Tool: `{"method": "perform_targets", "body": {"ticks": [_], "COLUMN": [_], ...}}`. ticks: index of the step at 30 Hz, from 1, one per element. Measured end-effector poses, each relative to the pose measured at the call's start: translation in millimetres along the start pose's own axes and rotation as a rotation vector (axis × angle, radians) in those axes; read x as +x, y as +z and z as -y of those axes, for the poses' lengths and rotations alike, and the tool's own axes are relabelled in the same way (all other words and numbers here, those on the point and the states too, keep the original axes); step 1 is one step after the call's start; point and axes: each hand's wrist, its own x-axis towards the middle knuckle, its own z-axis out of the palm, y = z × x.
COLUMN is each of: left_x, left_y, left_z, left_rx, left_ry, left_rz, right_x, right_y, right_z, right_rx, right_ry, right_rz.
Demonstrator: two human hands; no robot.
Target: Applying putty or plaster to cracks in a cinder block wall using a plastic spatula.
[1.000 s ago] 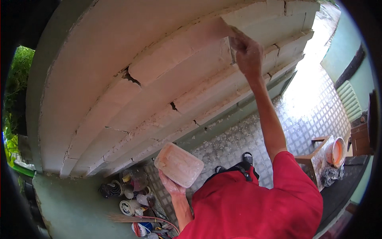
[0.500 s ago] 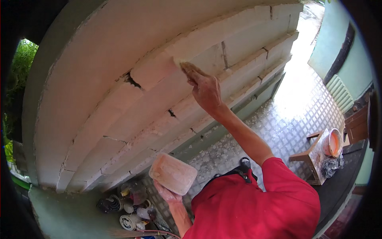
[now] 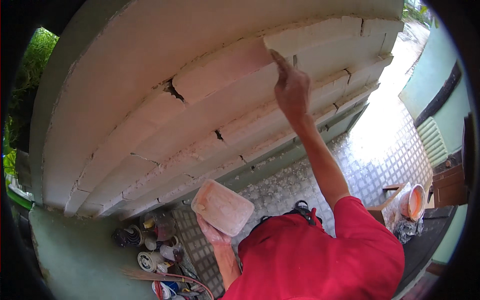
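My right hand [image 3: 292, 90] reaches up to the stepped, pale block wall [image 3: 220, 70]. Its fingers are closed round a paintbrush [image 3: 276, 55], whose pale bristles touch the face of an upper ledge. A damp pinkish patch [image 3: 250, 59] lies just left of the bristles. Lower down, my left hand [image 3: 214, 231] grips a shallow rectangular plastic tub [image 3: 223, 207] from beneath and along its near side. Pinkish-white smears coat the tub, and similar residue marks my left fingers. Dark cracks [image 3: 173, 90] split the ledges in several places.
Jars, tins and containers [image 3: 150, 260] crowd the floor at lower left beside a straw broom [image 3: 145, 275] and a red hose [image 3: 192, 280]. On the right, a bucket with orange-pink contents [image 3: 413, 202] stands on a wooden stool [image 3: 392, 207]. Patterned tiles [image 3: 280, 187] cover the floor.
My right hand and the brush have moved right and up along the ledge, and the pinkish patch stretches farther right. The tub, still in my left hand, sits nearly where it was.
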Motion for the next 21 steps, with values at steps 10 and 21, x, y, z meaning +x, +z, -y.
{"method": "perform_targets", "body": {"ticks": [10, 21], "left_x": [6, 9], "left_y": [2, -14], "left_z": [-5, -22], "left_rx": [0.012, 0.065], "left_ry": [-0.031, -0.033], "left_rz": [0.02, 0.005], "right_x": [-44, -24], "right_y": [10, 31], "right_z": [-4, -55], "right_rx": [0.197, -0.09], "right_ry": [-0.156, -0.644], "right_rz": [0.302, -0.049]}}
